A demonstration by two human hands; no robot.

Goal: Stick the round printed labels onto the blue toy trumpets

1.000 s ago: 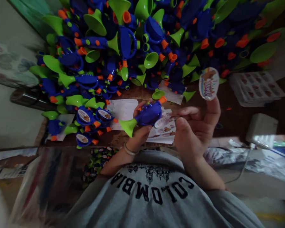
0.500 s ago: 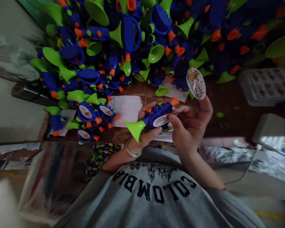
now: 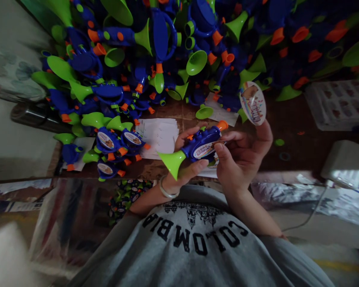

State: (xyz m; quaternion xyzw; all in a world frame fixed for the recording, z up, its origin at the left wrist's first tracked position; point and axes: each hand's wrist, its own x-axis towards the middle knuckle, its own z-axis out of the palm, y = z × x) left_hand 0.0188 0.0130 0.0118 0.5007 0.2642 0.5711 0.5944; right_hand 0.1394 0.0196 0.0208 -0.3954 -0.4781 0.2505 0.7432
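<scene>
My left hand [image 3: 187,171] is wrapped round a blue toy trumpet [image 3: 199,144] with a green bell pointing left and an orange mouthpiece at the upper right. An oval sticker [image 3: 204,150] lies on the toy's blue side. The thumb and index finger of my right hand [image 3: 242,153] pinch the right end of that sticker at the toy. Another oval sticker [image 3: 253,103] clings to a raised fingertip of the same hand, clear of the toy.
A big pile of toy trumpets [image 3: 164,40] fills the table's back. Several stickered ones [image 3: 107,140] lie at left beside white papers [image 3: 158,137]. A black cylinder [image 3: 30,114], a clear tray [image 3: 341,103] and a white device [image 3: 345,161] flank the work area.
The view has shifted slightly. My right hand's raised finger and its sticker have moved a little to the right. Both hands keep their hold at the toy.
</scene>
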